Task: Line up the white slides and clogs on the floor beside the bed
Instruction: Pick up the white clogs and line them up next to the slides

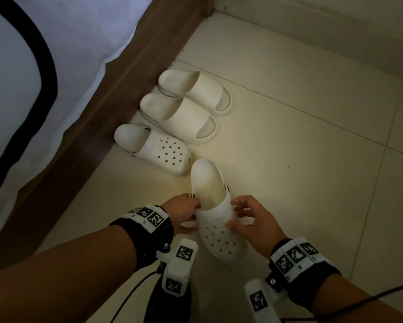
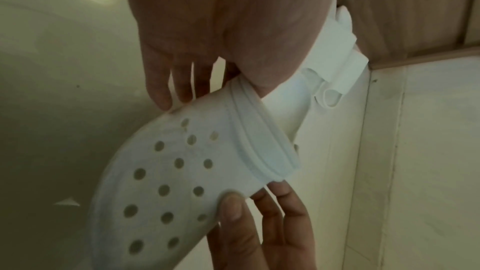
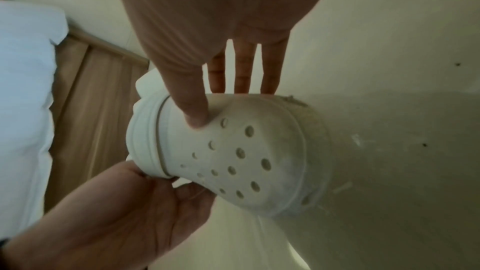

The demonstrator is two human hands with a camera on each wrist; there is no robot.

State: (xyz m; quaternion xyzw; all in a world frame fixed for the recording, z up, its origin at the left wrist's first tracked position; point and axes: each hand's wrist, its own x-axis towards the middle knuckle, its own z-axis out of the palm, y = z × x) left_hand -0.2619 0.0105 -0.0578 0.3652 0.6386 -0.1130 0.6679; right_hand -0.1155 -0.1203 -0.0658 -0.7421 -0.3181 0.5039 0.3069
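Both hands pinch the loose clog (image 1: 215,215): left hand (image 1: 185,214) at its collar, right hand (image 1: 251,220) across its upper; its long axis lies skewed beside the lined-up clog (image 1: 156,150), toe towards the person

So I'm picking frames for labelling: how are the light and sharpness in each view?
Head view: dim, with a warm pool of light on the floor around the held clog, dark corners, wide-angle bending. Left wrist view: soft, the clog's edges slightly blurred. Right wrist view: the palm of the right hand looms large, the toe shaded.
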